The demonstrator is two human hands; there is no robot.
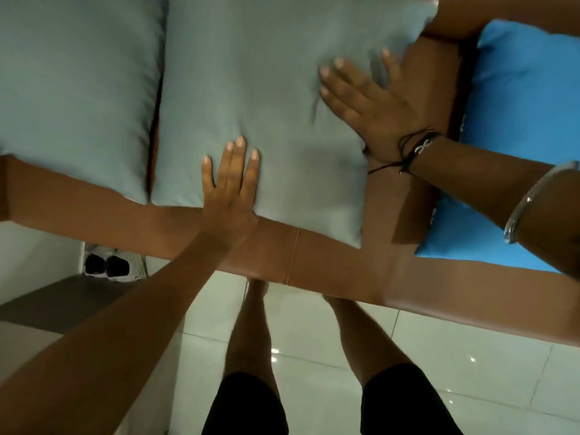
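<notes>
A grey-green cushion point(266, 89) leans on the brown leather sofa point(329, 265), in the middle of the view. My left hand point(230, 186) lies flat on the cushion's lower edge with straight fingers. My right hand point(370, 98) presses flat on the cushion's right side, fingers spread. Thread bracelets and a clear bangle sit on my right arm. Neither hand grips anything.
A second grey-green cushion point(75, 89) stands to the left, touching the first. A bright blue cushion point(514, 127) lies on the sofa at the right. White tiled floor point(314, 350) and my bare legs are below. A pair of shoes point(110, 265) sits at the sofa's left end.
</notes>
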